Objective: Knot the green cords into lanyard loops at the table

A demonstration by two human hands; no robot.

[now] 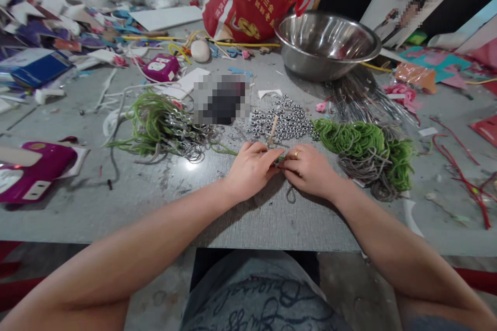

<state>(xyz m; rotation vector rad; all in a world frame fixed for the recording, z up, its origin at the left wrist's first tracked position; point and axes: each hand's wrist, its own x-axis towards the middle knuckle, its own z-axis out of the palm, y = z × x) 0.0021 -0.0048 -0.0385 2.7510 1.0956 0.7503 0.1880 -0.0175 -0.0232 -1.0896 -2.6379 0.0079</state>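
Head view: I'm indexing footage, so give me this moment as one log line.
left hand: pinching cord | right hand: pinching cord, close beside left | beads: beyond hands | bowl: behind beads, to right

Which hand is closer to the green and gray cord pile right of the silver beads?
Right. The right hand is just left of the cord pile; the left hand is farther from it, on the far side of the right hand.
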